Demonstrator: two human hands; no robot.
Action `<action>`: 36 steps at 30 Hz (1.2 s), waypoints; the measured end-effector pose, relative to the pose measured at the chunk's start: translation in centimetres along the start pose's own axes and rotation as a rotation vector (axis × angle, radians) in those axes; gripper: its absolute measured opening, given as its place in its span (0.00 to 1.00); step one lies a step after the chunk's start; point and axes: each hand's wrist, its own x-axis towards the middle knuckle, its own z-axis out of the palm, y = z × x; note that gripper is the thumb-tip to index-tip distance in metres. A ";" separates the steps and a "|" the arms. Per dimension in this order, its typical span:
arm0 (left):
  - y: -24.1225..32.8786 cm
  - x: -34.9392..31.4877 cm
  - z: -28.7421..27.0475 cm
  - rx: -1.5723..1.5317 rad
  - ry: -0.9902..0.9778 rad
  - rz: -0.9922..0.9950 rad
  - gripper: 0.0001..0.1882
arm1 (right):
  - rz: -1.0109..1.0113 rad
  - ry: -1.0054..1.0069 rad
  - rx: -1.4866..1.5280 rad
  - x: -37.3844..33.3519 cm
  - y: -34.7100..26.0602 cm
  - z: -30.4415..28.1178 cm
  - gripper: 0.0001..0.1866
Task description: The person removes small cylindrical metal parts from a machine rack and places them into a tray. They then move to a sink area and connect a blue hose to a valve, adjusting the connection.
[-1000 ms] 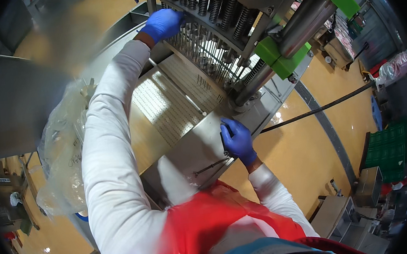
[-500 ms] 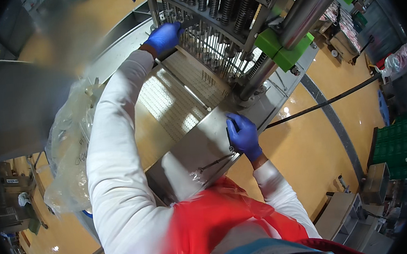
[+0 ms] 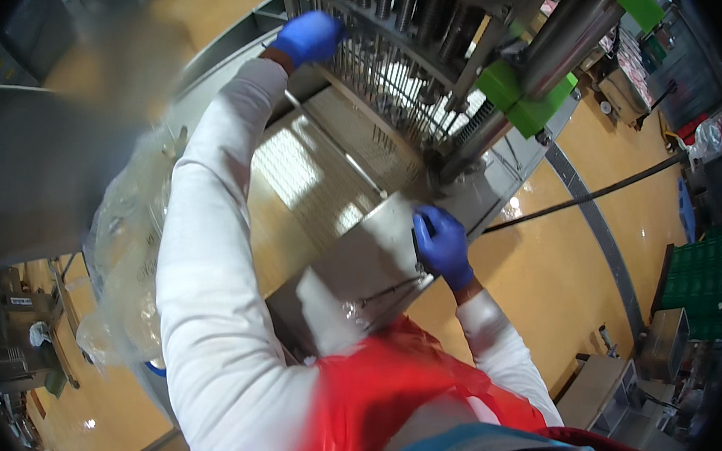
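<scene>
Left hand [image 3: 311,38] and right hand [image 3: 443,242] are gloved blue, the six-o'clock apron [image 3: 374,389] is red, and two-o'clock collars [image 3: 550,107] are green.

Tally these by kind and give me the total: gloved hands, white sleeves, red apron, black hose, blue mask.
Gloved hands: 2
White sleeves: 2
Red apron: 1
Black hose: 1
Blue mask: 1
Total: 7

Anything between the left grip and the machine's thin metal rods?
Nothing visible: the left grip is right by the left end of the thin metal rods. Blur hides whether its fingertips touch them. The round metal bar over the perforated plate lies below, clear of that gap.
</scene>
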 end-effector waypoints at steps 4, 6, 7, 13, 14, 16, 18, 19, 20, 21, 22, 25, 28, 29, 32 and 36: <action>2.5 -1.9 2.6 -0.114 0.156 -0.075 0.17 | 0.001 0.023 0.016 -0.1 -0.1 0.1 0.10; 1.5 -1.2 -0.3 -0.125 0.110 -0.058 0.17 | 0.000 0.022 0.018 -0.2 -0.1 0.0 0.10; 1.6 -0.9 0.4 -0.184 0.217 -0.073 0.17 | -0.010 0.023 0.012 0.1 -0.2 0.0 0.10; 0.9 -1.7 -1.1 -0.184 0.124 -0.076 0.17 | -0.018 0.016 0.012 0.0 0.2 0.1 0.10; 1.6 -2.1 1.0 -0.194 0.159 -0.100 0.17 | -0.013 0.014 0.015 0.2 0.0 0.0 0.10; 2.9 -3.1 4.6 -0.204 0.243 -0.148 0.17 | 0.009 -0.005 0.005 0.0 0.1 0.2 0.10; 0.4 -1.5 0.7 0.033 0.001 0.073 0.16 | 0.006 -0.002 -0.011 0.0 0.3 0.1 0.10; 0.3 -1.0 1.3 -0.067 0.084 0.003 0.16 | -0.020 0.005 -0.008 0.3 0.1 0.3 0.10; 0.6 -1.0 2.3 -0.166 0.167 -0.068 0.16 | -0.046 0.012 -0.005 0.3 -0.1 0.3 0.10; 1.8 -1.5 4.0 -0.198 0.201 -0.093 0.15 | 0.002 -0.013 -0.002 0.2 0.0 0.1 0.10; 2.9 -2.3 4.5 -0.224 0.240 -0.121 0.15 | 0.041 -0.035 0.006 0.0 0.2 0.0 0.10; 2.1 -1.4 0.1 -0.072 0.083 0.000 0.15 | 0.018 -0.005 -0.018 -0.2 0.2 0.0 0.10; 2.3 -2.8 5.0 -0.272 0.185 -0.173 0.15 | -0.026 -0.019 -0.002 0.0 0.1 -0.1 0.10; 2.6 -2.2 3.6 -0.179 0.185 -0.080 0.16 | -0.036 0.001 -0.007 0.2 0.5 -0.1 0.10; 1.3 -1.0 -1.2 -0.132 0.053 -0.056 0.18 | -0.012 0.001 -0.032 -0.3 0.1 -0.4 0.10; 1.8 -1.7 4.8 -0.116 0.228 -0.039 0.16 | -0.012 -0.002 -0.015 0.2 0.4 -0.2 0.10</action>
